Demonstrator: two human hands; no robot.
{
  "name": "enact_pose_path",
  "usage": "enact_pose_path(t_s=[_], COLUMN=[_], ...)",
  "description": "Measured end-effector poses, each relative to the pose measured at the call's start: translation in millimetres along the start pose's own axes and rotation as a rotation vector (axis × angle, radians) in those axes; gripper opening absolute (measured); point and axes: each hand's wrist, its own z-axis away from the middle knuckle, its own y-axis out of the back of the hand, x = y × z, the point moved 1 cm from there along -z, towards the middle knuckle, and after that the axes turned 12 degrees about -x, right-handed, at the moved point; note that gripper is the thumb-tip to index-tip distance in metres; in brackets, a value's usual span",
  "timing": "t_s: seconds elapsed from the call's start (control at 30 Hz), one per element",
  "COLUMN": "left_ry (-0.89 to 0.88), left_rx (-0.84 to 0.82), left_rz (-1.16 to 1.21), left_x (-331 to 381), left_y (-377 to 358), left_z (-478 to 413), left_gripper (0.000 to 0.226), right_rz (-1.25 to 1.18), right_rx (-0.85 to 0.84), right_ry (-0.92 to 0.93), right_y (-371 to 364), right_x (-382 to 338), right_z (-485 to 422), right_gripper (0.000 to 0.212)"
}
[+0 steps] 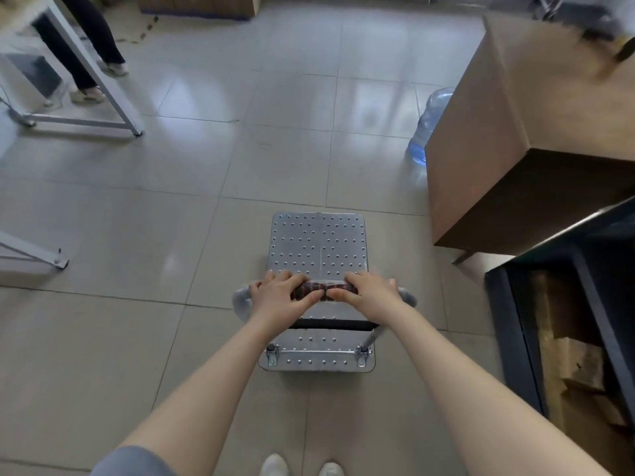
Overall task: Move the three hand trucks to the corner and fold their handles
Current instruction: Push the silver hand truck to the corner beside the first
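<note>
Your left hand [279,297] and right hand [369,294] both curl round the handle [323,291] of the hand truck [318,249], thumbs nearly meeting at its middle; keep your push even so it rolls straight. It stands on the tiled floor [171,218] just ahead of your feet, its long axis pointing away from you, probably towards the corner, which is out of view.

A cardboard box [515,97] stood beyond the fingers [292,280] to the right, a water jug [427,121] beside it. A table frame [82,122] stood far left.
</note>
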Motion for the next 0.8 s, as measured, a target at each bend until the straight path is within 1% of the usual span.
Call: enact_pose_path(t_s=[0.17,0.47,0.63,0.8], left_ry=[-0.010,-0.058,-0.050,-0.051], left_rx=[0.022,-0.002,-0.038,-0.069], left_rz=[0.014,0.019,-0.016,-0.013], left_x=[4,-2,-11,-11], left_y=[44,141,188,251], left_z=[-83,-239,-313,-405], left_gripper=[0.039,0.037,0.038,0.038], right_rz=[0.017,0.024,0.008,-0.028], right_rx=[0.017,0.042,0.044,0.080], right_ry=[0.002,-0.043,-0.060,-0.058], right_y=[68,194,247,321], right_x=[10,6,3,3], right_z=[-67,-187,-250,-323], right_gripper=[0.047,0.042,0.044,0.047])
